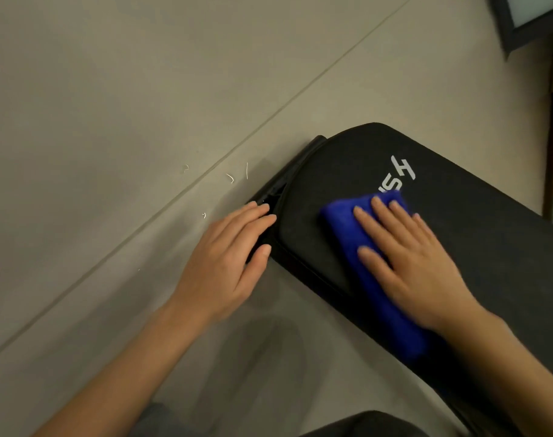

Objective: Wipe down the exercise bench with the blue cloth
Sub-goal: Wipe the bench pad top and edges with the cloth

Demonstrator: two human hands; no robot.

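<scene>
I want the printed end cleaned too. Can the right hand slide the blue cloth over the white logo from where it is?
Probably yes: the right hand lies flat on the folded blue cloth, whose far edge already touches the white logo on the black padded bench; nothing lies between.

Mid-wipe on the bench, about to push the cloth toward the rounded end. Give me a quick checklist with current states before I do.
1. Right hand flat on the blue cloth: ok.
2. Cloth lying on the bench pad, not hanging off the near edge: not ok, its near part overhangs.
3. Left hand bracing the bench end: ok, fingers rest at the frame.
4. Pad ahead of cloth clear of objects: ok.
5. Printed logo wiped: cannot tell.
</scene>
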